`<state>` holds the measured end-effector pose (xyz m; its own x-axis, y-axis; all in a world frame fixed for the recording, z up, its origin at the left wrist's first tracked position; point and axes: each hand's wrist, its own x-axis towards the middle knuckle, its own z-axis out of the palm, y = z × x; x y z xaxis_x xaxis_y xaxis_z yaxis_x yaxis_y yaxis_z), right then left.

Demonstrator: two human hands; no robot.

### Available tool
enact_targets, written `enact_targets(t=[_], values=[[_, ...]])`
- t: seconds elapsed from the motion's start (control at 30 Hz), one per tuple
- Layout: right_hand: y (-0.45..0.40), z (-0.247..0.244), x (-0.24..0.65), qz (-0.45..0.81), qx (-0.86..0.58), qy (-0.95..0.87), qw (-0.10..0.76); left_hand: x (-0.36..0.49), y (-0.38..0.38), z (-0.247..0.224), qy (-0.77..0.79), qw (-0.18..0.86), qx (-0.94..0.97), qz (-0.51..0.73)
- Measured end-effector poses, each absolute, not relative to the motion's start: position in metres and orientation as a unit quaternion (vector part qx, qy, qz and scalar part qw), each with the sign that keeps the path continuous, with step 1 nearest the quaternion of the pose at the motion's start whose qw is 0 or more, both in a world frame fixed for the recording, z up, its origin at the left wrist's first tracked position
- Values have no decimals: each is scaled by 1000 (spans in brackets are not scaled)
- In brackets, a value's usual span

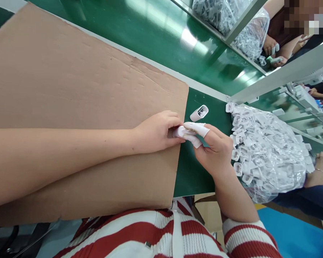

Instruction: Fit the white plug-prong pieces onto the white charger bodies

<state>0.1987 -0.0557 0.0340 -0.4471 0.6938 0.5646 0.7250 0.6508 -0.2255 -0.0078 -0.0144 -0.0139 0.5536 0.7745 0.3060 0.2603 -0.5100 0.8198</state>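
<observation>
A small white plastic part (181,132) is pinched between my two hands at the right edge of the cardboard. My left hand (161,130) has its thumb and fingers closed around one end of it. White finger cots cover the thumb and a finger of my right hand (212,143), which grips the other end. The fingers hide much of the part, so its exact kind does not show. Just beyond my hands a white oval plastic housing (199,113) lies on the green table, its open end showing dark insides.
A large cardboard sheet (83,89) lies under my left arm. To the right, a clear bag (271,154) bulges with white plastic parts on the green tabletop (193,175). Across a metal frame (282,71), other people's hands (274,53) work beside more bagged parts (218,14).
</observation>
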Motion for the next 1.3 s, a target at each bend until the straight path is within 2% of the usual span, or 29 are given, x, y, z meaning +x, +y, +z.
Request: enact_targets(t=[0.2,0.37,0.47,0.6,0.7,0.83,0.97,1.13,1.3], values=[[-60,42,192,-38,-452,-852,264,-7,-16,-14,335,368,795,348],[-55,41,192,1,-483,-843,235,-9,-16,-15,328,364,801,344],[-56,31,190,61,-508,-821,254,-9,-17,-15,335,348,806,342],[-68,17,196,138,-506,-782,337,-9,-17,-16,341,341,809,336],[-90,10,221,120,-528,-758,363,-12,-16,-17,347,344,813,317],[-128,-6,282,7,-682,-674,282,-16,-16,-19,366,342,814,296],[-142,-18,334,-61,-770,-612,171,-17,-14,-19,369,342,813,292],[-104,-5,355,-61,-799,-597,26,-18,-11,-19,372,345,814,283],[-36,26,364,0,-887,-462,9,-21,-10,-19,368,341,823,267]])
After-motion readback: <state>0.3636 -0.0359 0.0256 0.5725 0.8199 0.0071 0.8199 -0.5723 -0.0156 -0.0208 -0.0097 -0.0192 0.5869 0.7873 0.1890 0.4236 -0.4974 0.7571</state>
